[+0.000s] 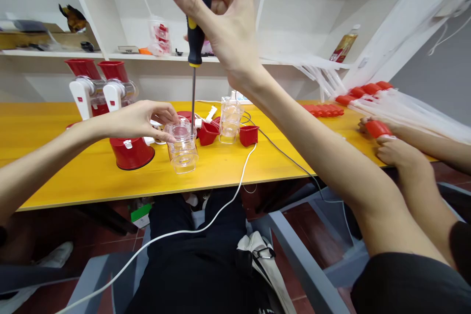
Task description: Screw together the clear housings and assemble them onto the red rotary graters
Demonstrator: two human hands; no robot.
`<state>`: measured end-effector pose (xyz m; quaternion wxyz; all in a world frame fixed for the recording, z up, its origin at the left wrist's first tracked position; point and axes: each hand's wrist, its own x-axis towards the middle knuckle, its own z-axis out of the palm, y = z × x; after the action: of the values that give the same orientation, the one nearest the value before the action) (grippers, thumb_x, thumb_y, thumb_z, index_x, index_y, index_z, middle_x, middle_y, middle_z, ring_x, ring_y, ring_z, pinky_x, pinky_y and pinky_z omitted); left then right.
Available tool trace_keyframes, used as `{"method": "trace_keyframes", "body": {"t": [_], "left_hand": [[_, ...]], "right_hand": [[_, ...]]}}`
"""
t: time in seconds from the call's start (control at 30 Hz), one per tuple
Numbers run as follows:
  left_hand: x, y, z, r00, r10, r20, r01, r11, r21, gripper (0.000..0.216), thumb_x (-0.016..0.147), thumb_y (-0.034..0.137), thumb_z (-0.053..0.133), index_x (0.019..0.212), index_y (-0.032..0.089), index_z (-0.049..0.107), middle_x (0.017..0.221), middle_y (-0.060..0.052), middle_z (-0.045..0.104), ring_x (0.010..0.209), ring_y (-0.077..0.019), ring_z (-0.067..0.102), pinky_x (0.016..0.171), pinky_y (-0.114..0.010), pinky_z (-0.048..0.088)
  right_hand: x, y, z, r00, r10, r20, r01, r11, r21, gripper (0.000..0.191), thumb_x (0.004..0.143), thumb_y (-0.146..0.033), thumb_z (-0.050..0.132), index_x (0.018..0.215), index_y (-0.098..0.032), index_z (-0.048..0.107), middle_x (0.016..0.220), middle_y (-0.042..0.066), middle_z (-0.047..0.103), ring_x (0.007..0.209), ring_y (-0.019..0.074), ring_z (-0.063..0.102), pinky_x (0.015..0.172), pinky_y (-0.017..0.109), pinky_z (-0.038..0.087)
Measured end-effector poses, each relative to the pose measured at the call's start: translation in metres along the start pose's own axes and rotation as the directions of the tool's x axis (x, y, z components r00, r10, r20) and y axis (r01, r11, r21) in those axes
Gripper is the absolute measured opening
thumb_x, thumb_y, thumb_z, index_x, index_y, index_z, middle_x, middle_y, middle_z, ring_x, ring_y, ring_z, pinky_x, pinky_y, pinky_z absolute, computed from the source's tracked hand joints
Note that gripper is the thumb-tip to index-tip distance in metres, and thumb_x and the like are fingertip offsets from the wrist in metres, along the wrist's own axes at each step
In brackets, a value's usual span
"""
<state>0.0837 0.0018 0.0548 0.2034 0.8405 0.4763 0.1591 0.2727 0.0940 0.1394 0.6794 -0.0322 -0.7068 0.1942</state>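
Note:
My right hand is raised, its fingers closed around the black and yellow handle of a screwdriver. The upright shaft points down, its tip at the rim of a clear plastic housing on the table. From the left, my left hand grips the housing's upper edge with thumb and fingers. Just left of it sits a red base. Behind and to the right are a red funnel-like part, a second clear housing and another red part.
Two red and white rotary graters stand at the back left of the yellow table. A white cable hangs across my lap. At right, a co-worker's hands hold a red part near clear plastic bags.

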Motion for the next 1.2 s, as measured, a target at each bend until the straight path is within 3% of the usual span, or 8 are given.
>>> {"method": "trace_keyframes", "body": {"t": [0.27, 0.43, 0.6, 0.67, 0.77, 0.87, 1.03, 1.2], "left_hand": [[0.0, 0.0, 0.0, 1.0, -0.004, 0.003, 0.004, 1.0, 0.005, 0.054, 0.069, 0.055, 0.083, 0.11, 0.023, 0.068, 0.122, -0.01, 0.075, 0.108, -0.0288, 0.072, 0.097, -0.04, 0.057], [-0.001, 0.0, 0.0, 1.0, 0.005, 0.004, -0.005, 1.0, 0.015, 0.053, 0.07, 0.055, 0.082, 0.111, 0.023, 0.069, 0.123, -0.009, 0.075, 0.11, -0.0288, 0.071, 0.098, -0.04, 0.056], [0.0, -0.001, 0.0, 1.0, 0.005, -0.001, -0.005, 1.0, 0.016, 0.053, 0.07, 0.057, 0.083, 0.108, 0.024, 0.069, 0.122, -0.009, 0.075, 0.109, -0.0287, 0.071, 0.098, -0.04, 0.057], [0.0, -0.001, 0.0, 1.0, -0.008, -0.003, 0.008, 1.0, 0.008, 0.055, 0.069, 0.058, 0.083, 0.109, 0.024, 0.069, 0.125, -0.009, 0.074, 0.109, -0.0292, 0.071, 0.097, -0.04, 0.057], [0.0, -0.001, 0.0, 1.0, -0.02, -0.001, 0.02, 1.0, 0.0, 0.057, 0.068, 0.057, 0.082, 0.112, 0.023, 0.069, 0.125, -0.01, 0.074, 0.11, -0.0295, 0.071, 0.096, -0.04, 0.057], [0.0, -0.001, 0.0, 1.0, -0.019, -0.009, 0.019, 1.0, 0.008, 0.058, 0.068, 0.056, 0.082, 0.113, 0.022, 0.069, 0.123, -0.01, 0.074, 0.109, -0.0285, 0.071, 0.097, -0.04, 0.057], [0.0, -0.003, 0.0, 1.0, -0.008, 0.0, 0.008, 1.0, 0.001, 0.056, 0.069, 0.058, 0.083, 0.111, 0.024, 0.069, 0.126, -0.009, 0.073, 0.111, -0.0291, 0.07, 0.098, -0.04, 0.057], [0.0, -0.001, 0.0, 1.0, -0.02, -0.01, 0.02, 1.0, 0.003, 0.059, 0.068, 0.059, 0.082, 0.113, 0.024, 0.07, 0.125, -0.009, 0.074, 0.11, -0.0301, 0.071, 0.098, -0.041, 0.057]], "right_hand": [[-0.006, -0.014, -0.024, 0.993, -0.009, 0.12, 0.014, 0.999, -0.045, 0.027, 0.1, -0.034, 0.063, 0.123, -0.031, 0.048, 0.062, -0.01, 0.037, 0.053, 0.0055, 0.038, 0.041, 0.012, 0.036], [-0.011, -0.013, -0.035, 0.908, 0.154, 0.389, -0.203, 0.975, 0.087, 0.019, 0.11, -0.038, 0.037, 0.128, -0.036, 0.033, 0.105, -0.009, 0.064, 0.091, 0.0034, 0.067, 0.075, 0.016, 0.063], [-0.022, -0.021, -0.021, 0.971, 0.104, 0.215, -0.138, 0.979, 0.149, 0.028, 0.104, -0.051, 0.049, 0.123, -0.033, 0.04, 0.098, -0.006, 0.055, 0.08, 0.0045, 0.063, 0.067, 0.013, 0.063], [-0.021, -0.025, -0.016, 0.977, 0.112, 0.183, -0.139, 0.98, 0.14, 0.023, 0.104, -0.043, 0.053, 0.121, -0.031, 0.044, 0.1, -0.007, 0.056, 0.078, 0.0034, 0.064, 0.065, 0.011, 0.062], [-0.013, -0.031, -0.013, 0.938, 0.267, 0.222, -0.29, 0.954, 0.076, 0.023, 0.111, -0.022, 0.03, 0.129, -0.034, 0.038, 0.102, -0.009, 0.058, 0.077, 0.001, 0.065, 0.062, 0.009, 0.061], [-0.01, -0.038, -0.013, 0.881, 0.423, 0.212, -0.439, 0.898, 0.035, 0.031, 0.112, -0.025, 0.012, 0.13, -0.037, 0.035, 0.102, -0.008, 0.057, 0.085, 0.0022, 0.066, 0.065, 0.012, 0.063], [-0.025, -0.047, -0.013, 0.956, 0.243, 0.164, -0.256, 0.965, 0.06, 0.019, 0.102, -0.04, 0.049, 0.119, -0.036, 0.044, 0.124, -0.007, 0.055, 0.087, 0.0075, 0.063, 0.063, 0.013, 0.062], [-0.034, -0.048, -0.015, 0.955, 0.216, 0.201, -0.233, 0.971, 0.062, 0.025, 0.104, -0.041, 0.026, 0.127, -0.037, 0.033, 0.115, -0.003, 0.061, 0.097, 0.0101, 0.069, 0.079, 0.019, 0.064]]}}
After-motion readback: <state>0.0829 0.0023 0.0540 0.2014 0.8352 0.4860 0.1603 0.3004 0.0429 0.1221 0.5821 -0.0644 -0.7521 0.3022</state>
